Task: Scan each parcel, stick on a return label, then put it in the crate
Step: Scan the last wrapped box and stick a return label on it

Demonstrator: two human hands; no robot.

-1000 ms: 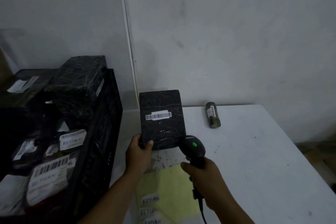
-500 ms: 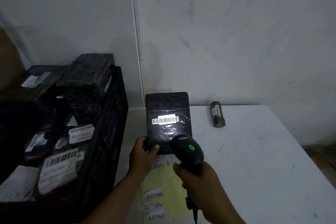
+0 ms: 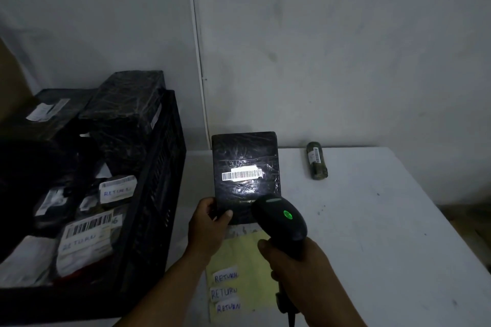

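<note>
My left hand [image 3: 208, 225] grips the lower left corner of a flat black wrapped parcel [image 3: 245, 156], held upright above the table. A white barcode label [image 3: 242, 174] on its face is lit brightly. My right hand [image 3: 293, 263] grips a black barcode scanner [image 3: 280, 220] just below the parcel, its head pointing at the label and a green light showing on top. A yellow sheet [image 3: 247, 255] with three white RETURN labels [image 3: 225, 291] lies on the table under my hands. The black crate [image 3: 156, 194] stands to the left, holding several labelled parcels.
A small dark cylindrical parcel [image 3: 316, 160] with a barcode lies near the table's [image 3: 385, 220] back edge, close to the wall. The scanner's cable [image 3: 291, 318] hangs down near the front edge. Black wrapped boxes [image 3: 125, 103] stick up out of the crate's back.
The scanner has moved up closer to the parcel and its beam now lights the barcode label brightly. The parcel stays held upright in my left hand.
</note>
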